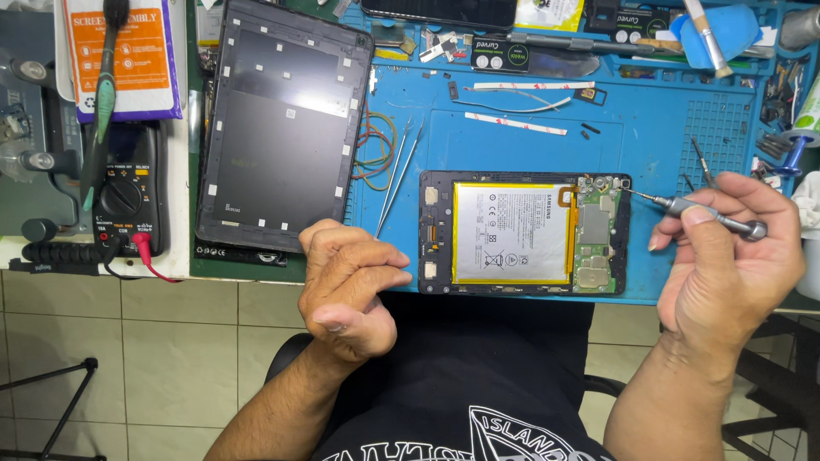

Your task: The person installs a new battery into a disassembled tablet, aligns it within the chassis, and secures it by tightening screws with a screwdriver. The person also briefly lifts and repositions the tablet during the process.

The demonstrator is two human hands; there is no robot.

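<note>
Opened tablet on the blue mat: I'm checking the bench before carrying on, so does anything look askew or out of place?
The opened tablet lies square, but peeled adhesive strips and small dark bits lie scattered on the blue mat above it.

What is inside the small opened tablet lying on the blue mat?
Inside the opened tablet are a pale battery and a green circuit board. Whatever lies beneath the battery is covered.

back cover (282, 128) | multimeter (125, 192) | tweezers (397, 175) | adhesive strips (515, 124) | brush (104, 94)
</note>
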